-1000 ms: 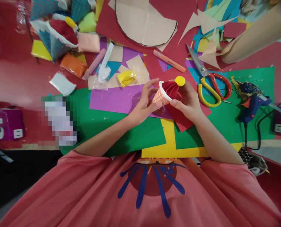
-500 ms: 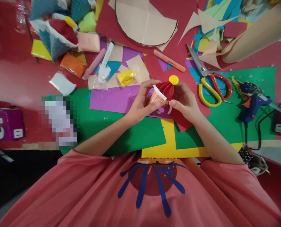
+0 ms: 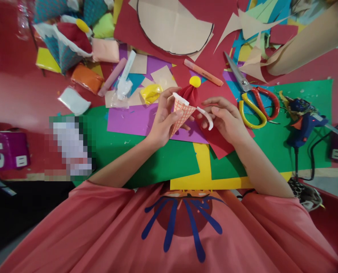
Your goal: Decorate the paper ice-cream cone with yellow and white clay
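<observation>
My left grip (image 3: 161,127) clamps the checked cone (image 3: 182,112) and could crease it by squeezing; my parted right grip (image 3: 229,122) could snag and tear the white strip (image 3: 206,115) at three o'clock.

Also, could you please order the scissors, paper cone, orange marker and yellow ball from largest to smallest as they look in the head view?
1. Scissors
2. Paper cone and orange marker: too close to rank; the held cone may be nearer the camera.
3. Yellow ball
</observation>
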The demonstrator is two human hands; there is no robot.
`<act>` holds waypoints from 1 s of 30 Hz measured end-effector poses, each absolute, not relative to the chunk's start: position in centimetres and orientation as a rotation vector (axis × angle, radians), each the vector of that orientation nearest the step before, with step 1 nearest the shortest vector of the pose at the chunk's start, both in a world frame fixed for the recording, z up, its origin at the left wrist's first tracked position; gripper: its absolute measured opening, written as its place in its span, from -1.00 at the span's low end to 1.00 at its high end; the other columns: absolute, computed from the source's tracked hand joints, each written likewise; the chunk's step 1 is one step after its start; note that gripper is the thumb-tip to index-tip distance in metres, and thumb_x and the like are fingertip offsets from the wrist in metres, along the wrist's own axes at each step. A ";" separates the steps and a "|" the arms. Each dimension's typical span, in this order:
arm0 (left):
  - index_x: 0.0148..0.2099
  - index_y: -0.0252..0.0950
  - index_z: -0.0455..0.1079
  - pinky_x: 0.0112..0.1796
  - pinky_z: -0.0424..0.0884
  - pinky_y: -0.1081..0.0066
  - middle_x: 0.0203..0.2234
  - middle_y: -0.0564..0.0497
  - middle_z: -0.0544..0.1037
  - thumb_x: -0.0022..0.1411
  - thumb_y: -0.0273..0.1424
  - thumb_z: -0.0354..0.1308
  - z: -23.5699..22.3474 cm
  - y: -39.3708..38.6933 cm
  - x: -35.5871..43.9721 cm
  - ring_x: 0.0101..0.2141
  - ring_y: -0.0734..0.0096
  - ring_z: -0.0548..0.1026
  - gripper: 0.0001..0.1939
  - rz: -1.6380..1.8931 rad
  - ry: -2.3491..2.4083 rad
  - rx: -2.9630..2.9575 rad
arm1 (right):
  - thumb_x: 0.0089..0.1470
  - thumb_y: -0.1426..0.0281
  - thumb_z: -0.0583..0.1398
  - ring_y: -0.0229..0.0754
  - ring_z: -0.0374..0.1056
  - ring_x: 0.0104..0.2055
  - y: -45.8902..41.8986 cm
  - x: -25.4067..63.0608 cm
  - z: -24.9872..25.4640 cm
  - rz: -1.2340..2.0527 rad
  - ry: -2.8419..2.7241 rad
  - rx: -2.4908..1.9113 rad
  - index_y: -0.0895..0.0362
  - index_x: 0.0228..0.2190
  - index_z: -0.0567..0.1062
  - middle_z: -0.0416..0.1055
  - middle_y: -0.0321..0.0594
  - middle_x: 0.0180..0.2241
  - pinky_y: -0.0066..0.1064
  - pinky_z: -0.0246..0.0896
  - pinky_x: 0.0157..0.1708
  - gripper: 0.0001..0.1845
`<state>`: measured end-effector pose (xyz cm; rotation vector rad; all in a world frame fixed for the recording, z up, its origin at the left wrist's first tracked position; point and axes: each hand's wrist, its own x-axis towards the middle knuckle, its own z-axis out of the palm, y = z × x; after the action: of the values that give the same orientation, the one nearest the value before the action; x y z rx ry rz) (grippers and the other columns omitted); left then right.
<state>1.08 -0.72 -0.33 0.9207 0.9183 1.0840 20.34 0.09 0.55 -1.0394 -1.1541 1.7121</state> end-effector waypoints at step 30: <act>0.10 -0.06 0.22 -0.34 0.57 0.40 0.09 -0.05 0.26 0.05 -0.13 0.33 -0.9 -1.3 1.5 -0.04 0.19 0.50 -0.40 1.060 0.963 1.052 | 0.09 0.31 0.26 -0.22 0.46 -0.38 -1.0 20.2 0.5 0.788 -1.765 -1.134 0.00 -0.31 0.53 0.55 -0.30 -0.35 -0.29 0.44 -0.32 -0.91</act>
<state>1.53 -1.29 -0.88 1.0516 0.9633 1.0599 20.23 -1.01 0.46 -1.1341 -1.7651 0.7883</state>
